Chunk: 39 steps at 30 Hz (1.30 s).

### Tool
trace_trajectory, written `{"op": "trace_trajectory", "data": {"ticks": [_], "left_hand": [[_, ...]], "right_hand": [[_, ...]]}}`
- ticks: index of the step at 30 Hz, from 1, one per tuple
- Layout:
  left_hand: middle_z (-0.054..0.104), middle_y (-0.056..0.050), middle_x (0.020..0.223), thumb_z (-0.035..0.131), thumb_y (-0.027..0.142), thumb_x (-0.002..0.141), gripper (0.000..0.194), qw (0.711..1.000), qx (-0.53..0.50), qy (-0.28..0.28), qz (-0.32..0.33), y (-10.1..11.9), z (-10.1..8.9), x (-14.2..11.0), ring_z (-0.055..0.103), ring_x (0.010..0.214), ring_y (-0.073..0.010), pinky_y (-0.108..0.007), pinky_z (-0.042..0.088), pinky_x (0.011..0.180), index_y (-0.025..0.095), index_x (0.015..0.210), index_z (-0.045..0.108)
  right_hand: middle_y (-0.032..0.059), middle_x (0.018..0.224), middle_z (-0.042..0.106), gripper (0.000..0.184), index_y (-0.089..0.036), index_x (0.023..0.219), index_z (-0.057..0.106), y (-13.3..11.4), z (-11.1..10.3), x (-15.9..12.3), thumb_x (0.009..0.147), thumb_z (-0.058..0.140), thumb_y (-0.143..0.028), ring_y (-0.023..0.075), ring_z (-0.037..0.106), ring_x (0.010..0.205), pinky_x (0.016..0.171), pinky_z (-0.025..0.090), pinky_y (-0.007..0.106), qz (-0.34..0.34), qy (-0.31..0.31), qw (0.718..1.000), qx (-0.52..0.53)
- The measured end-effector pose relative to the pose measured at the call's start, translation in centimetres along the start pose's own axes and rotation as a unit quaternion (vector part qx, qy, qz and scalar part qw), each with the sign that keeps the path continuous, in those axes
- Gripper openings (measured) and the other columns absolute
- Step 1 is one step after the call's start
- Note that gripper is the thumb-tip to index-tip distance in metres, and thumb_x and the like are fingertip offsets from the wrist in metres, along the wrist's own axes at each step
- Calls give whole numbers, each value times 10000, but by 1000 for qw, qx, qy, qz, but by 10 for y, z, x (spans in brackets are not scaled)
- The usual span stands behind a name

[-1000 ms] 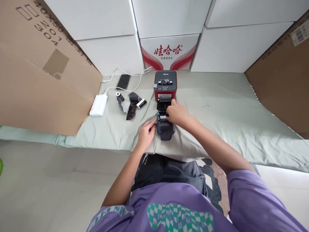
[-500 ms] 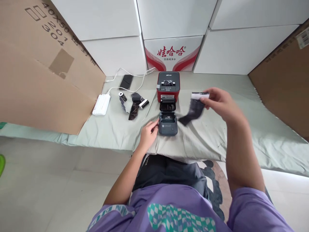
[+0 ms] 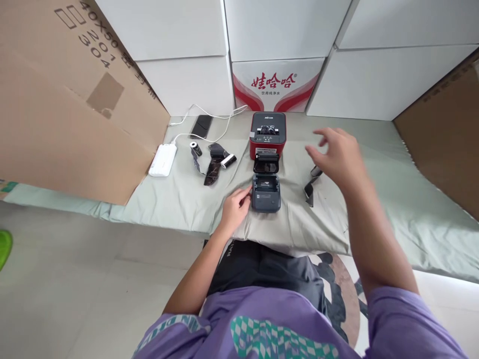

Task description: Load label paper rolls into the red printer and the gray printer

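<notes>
The right hand (image 3: pixel 339 155) is hovering open and empty, a loose roll of glossy black film (image 3: pixel 316 171) lying just below its thumb, while the left hand (image 3: pixel 234 212), loosely open, is touching the boxy dark-grey plastic printer (image 3: pixel 266 201) beside its fingertips.

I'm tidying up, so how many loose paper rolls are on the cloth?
3: left roll and middle roll between the white power bank and the red printer; right roll partly behind the right hand, which may hide more.
</notes>
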<state>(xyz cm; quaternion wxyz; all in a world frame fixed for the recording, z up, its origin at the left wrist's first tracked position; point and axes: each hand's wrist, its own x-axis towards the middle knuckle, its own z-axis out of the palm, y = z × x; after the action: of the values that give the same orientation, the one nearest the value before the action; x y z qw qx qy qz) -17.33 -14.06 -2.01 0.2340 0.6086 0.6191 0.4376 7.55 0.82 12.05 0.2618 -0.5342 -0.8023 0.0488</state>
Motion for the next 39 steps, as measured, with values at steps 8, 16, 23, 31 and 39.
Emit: {"op": "trace_trajectory", "data": {"ticks": [8,16,23,31,39], "left_hand": [[722,-55,918,553,84,952,429,1000,28,-1,-4,-3,4,2,648,781,-170,-307,541,747,170,1333,732],[736,-42,893,557,83,939,417,1000,24,-3,-4,-3,3,3,663,785,-174,-307,557,765,195,1289,752],[763,-69,992,555,115,974,397,1000,11,-7,-1,0,0,4,685,853,-186,-320,559,818,187,1319,736],[739,-60,991,552,127,985,404,1000,9,-8,2,-1,-1,2,652,803,-162,-293,540,743,189,1348,718],[740,-42,978,549,138,989,409,1000,16,-3,2,-1,-1,1,652,801,-151,-285,538,758,211,1355,715]], "right_hand": [[42,951,734,135,-128,861,693,-174,140,100,889,574,-71,217,646,1141,1061,439,425,-104,-246,955,131],[176,1078,743,132,-106,859,693,-182,197,129,754,771,-123,324,662,1095,1007,489,464,-138,-295,940,107],[14,858,675,312,-198,1051,603,-130,117,96,807,750,-323,188,620,822,737,552,328,-92,-299,835,454],[16,923,654,519,-264,1038,561,-76,44,11,731,838,-579,207,633,849,749,551,347,-19,-243,816,525],[27,1020,633,609,-279,979,469,-42,59,-25,687,854,-650,220,629,923,821,525,356,-9,-158,835,527]]}}
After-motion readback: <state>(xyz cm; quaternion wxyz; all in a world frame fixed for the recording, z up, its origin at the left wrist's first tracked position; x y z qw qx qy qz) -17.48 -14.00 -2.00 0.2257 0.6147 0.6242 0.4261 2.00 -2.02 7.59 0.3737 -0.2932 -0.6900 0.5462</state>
